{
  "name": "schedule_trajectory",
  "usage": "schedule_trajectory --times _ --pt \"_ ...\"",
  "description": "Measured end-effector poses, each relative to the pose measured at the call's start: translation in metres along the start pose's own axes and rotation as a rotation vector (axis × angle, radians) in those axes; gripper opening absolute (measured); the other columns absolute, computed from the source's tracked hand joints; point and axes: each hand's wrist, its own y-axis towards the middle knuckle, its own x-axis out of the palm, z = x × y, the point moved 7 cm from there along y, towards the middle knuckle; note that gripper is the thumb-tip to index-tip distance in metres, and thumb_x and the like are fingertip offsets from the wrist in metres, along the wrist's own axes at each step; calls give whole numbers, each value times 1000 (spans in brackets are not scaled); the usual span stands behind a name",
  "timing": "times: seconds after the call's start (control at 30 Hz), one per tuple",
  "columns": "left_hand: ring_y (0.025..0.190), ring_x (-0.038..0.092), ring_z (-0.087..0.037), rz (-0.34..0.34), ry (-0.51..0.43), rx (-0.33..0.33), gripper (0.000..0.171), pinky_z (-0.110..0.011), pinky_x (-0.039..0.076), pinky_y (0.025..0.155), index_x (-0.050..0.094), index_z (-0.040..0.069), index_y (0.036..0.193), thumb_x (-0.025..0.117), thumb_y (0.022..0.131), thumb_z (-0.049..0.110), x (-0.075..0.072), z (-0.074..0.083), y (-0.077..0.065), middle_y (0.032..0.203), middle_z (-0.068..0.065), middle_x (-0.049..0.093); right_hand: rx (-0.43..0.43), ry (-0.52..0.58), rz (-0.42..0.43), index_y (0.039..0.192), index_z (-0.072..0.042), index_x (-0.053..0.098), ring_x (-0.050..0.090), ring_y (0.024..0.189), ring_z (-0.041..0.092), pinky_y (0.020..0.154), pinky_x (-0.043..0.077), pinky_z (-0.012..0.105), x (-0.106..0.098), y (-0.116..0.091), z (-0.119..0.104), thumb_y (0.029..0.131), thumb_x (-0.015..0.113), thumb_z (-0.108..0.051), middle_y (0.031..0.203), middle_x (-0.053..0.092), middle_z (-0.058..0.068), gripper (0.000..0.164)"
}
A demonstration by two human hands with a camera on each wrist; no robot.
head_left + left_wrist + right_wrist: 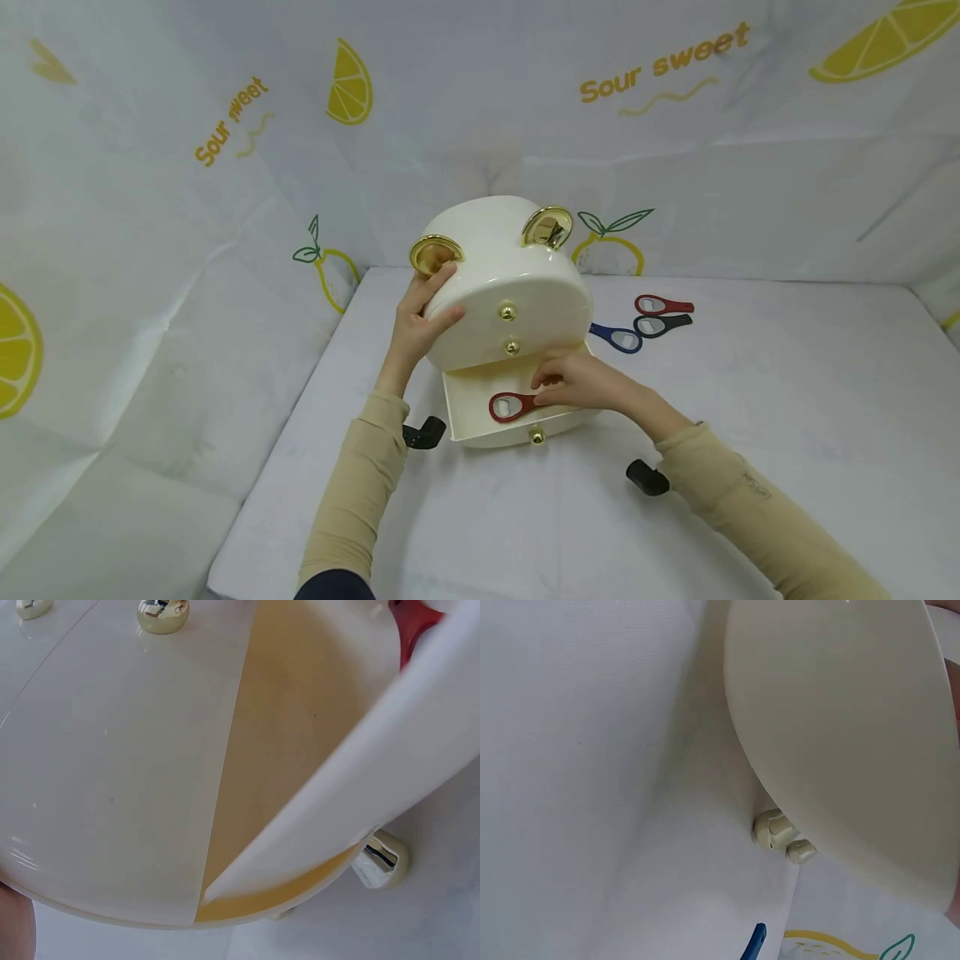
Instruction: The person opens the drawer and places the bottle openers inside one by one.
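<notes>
A glossy white drawer box (495, 229) with gold ears and round gold knobs stands on the table, its bottom drawer (468, 417) pulled out. My left hand (422, 321) holds the box's upper left side, thumb on the front and fingers by the gold ear (435, 252). Inside the drawer, my right hand (581, 382) pinches the handle of a red bottle opener (506, 407), whose oval head points left. Part of that red opener (412, 626) shows over the drawer wall in the left wrist view. The right fingertips are partly hidden.
Behind the box to the right lie a blue bottle opener (622, 338), a black one (660, 325) and another red one (663, 305). Gold feet (774, 829) support the box on the white cloth (750, 467). A lemon-print sheet (465, 100) hangs behind the table.
</notes>
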Motion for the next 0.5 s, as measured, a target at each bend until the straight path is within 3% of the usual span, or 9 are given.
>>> schedule_trajectory --times 0.27,0.5 --pt "108 44 -11 7 11 26 80 -27 37 89 53 7 130 67 72 60 0 2 0 132 -15 46 47 77 63 88 -16 67 51 83 11 73 45 24 -28 -20 7 81 72 -25 89 62 -6 12" --pt "106 43 -9 0 2 12 82 -23 35 89 51 1 129 67 70 56 0 5 0 132 -22 46 58 114 193 94 -12 67 53 79 5 70 45 21 -54 -40 26 81 72 -23 89 64 -5 17"
